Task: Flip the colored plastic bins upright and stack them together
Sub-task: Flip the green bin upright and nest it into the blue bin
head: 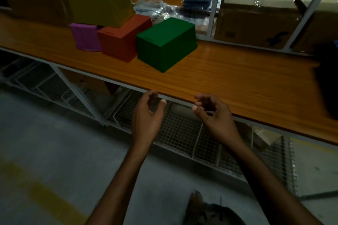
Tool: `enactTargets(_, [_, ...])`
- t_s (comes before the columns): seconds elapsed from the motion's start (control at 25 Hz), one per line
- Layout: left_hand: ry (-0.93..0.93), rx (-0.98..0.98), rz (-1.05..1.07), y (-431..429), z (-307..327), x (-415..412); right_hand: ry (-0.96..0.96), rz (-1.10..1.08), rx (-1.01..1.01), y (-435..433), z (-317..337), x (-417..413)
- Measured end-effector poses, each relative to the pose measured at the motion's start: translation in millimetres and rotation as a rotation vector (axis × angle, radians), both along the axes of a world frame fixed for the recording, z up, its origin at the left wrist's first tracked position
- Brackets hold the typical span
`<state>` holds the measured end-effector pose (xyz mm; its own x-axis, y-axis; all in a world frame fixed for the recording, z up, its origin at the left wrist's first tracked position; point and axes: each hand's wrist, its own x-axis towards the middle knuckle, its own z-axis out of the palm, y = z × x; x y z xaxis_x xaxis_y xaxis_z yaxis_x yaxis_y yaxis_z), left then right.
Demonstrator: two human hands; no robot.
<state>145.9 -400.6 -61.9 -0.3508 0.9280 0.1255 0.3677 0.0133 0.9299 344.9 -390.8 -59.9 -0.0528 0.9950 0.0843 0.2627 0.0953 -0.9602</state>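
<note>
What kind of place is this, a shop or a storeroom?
Probably a storeroom or warehouse: taped cardboard boxes sit on metal shelving, wire racks run under the long wooden bench, and the floor is bare concrete.

Beyond the left hand [148, 115], pink bin [86, 37] partly hidden under yellow bin [100, 6]; dark object [327, 78] beyond the right hand [214, 113] cut off.

A: What is carried by the wooden shelf [228, 71]?

B: Three upturned bins are set directly on it: the green bin [165, 44], the red bin [122, 40] just beside it, and the pink bin [85, 37]. Plastic bags [157, 10] are seen farther back.
</note>
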Motion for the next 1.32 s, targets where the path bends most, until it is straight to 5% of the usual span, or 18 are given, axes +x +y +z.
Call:
enactTargets(0.52, [0.042,0.034,-0.052,193,-9,-85,-0.104,-0.076,0.072,200,-10,-96])
enactTargets(1.08, [-0.048,-0.317,-0.366,450,-69,-209,-0.299,-0.398,-0.17,343,-78,-214])
enactTargets(1.32, [-0.03,-0.158,-0.355,460,-61,-217,-0.268,-0.422,-0.094,344,-56,-209])
